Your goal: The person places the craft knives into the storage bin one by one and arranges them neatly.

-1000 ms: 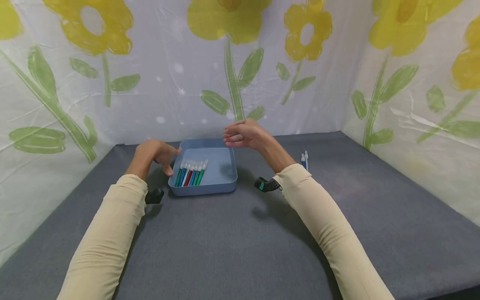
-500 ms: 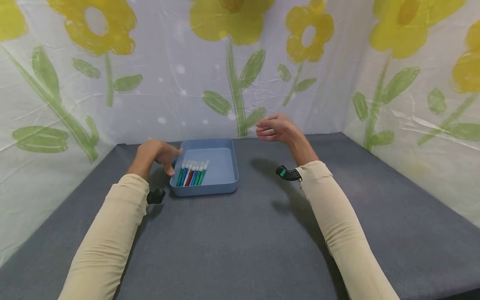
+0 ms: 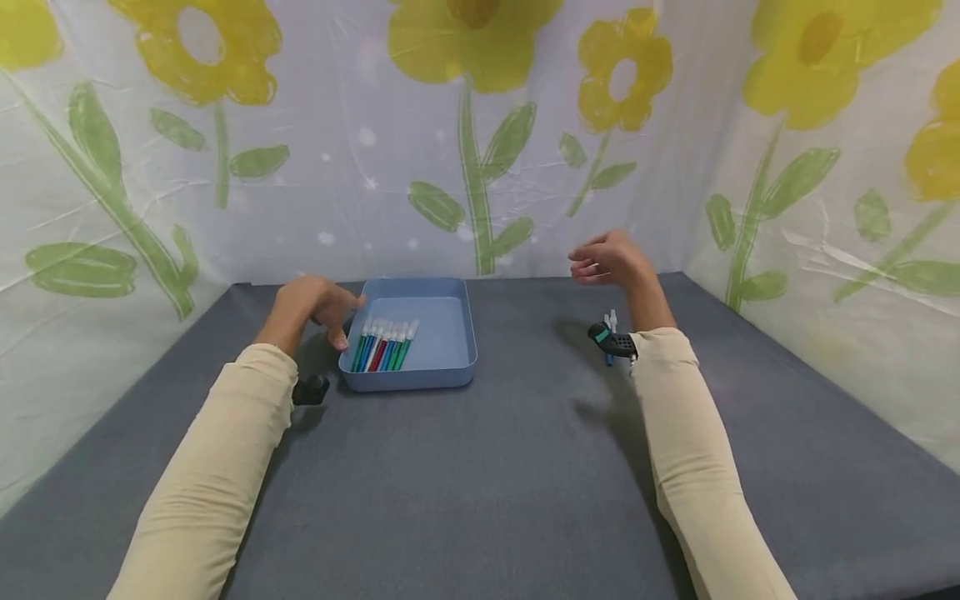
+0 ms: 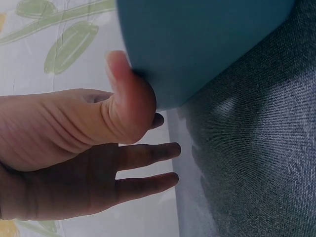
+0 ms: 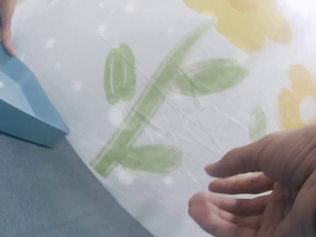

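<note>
A shallow blue tray [image 3: 450, 367] sits on the grey table, with a row of several white-capped marker pens [image 3: 386, 346] along its left side, in green, blue and red. My left hand [image 3: 311, 304] holds the tray by its left rim. The left wrist view shows the thumb [image 4: 133, 106] bent against the wall, with other fingers stretched out beyond it. My right hand [image 3: 609, 258] hovers above the table's back right, holding nothing, its fingers loosely bent. Closer to me lie more markers [image 3: 613, 318], partly hidden behind the right wrist's camera.
The grey cloth-covered table [image 3: 465, 483] ends at a white curtain [image 3: 315, 183] with yellow flowers and green leaves. The curtain also runs along the left and right sides. A black camera [image 3: 615, 342] is strapped at the right wrist.
My right hand has moved to the right, from above the tray's back right corner to over the right of the table. The left hand and tray stay in place.
</note>
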Demonstrator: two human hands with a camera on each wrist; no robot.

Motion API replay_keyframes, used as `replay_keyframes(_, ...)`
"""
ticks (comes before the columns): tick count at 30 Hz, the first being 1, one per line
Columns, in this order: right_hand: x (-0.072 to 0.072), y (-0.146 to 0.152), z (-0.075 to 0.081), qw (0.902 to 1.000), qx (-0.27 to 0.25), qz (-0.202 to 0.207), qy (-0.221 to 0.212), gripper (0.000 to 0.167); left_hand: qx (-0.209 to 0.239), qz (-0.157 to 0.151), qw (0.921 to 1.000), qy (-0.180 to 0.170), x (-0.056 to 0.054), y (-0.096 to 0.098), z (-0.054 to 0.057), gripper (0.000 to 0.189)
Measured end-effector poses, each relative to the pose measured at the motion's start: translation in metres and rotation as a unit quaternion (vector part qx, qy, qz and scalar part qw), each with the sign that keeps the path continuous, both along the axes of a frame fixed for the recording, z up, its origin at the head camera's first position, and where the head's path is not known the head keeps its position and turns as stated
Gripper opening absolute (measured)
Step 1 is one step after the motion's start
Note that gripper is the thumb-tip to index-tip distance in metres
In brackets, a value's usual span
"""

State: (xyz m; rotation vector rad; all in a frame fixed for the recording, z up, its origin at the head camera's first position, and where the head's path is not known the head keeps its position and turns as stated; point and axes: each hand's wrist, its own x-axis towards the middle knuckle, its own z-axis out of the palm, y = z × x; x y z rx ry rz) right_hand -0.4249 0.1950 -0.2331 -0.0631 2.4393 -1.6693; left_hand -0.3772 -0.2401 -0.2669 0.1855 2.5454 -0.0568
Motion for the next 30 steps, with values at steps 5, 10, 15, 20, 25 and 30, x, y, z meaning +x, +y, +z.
replay_keyframes(5, -0.002, 0.015, -0.009, 0.9979, 0.064, -0.006, 0.009, 0.044, -0.008, -0.016, 0.9998, 0.007, 0.001, 0.001, -0.001, 0.117)
replay_keyframes(10, -0.004, 0.022, -0.016, 0.9940, 0.109, -0.007, 0.003, 0.043, -0.001, -0.007, 1.0000, 0.000, 0.002, -0.001, -0.002, 0.119)
replay_keyframes(15, -0.004, 0.026, -0.014, 0.9924, 0.123, -0.003, 0.011, 0.044, 0.005, -0.009, 0.9999, 0.004, 0.001, 0.000, 0.000, 0.117)
replay_keyframes(20, -0.004, 0.031, -0.014, 0.9882, 0.151, -0.010, 0.021, 0.038, -0.002, -0.005, 0.9999, 0.015, -0.001, 0.000, 0.001, 0.119)
replay_keyframes(25, -0.007, 0.035, -0.022, 0.9789, 0.204, -0.014, 0.009, 0.033, -0.004, -0.006, 0.9999, 0.013, -0.001, 0.001, 0.002, 0.120)
replay_keyframes(30, -0.008, 0.037, -0.032, 0.9716, 0.235, -0.024, -0.004, 0.037, -0.002, -0.010, 0.9999, 0.013, -0.003, 0.002, 0.001, 0.119)
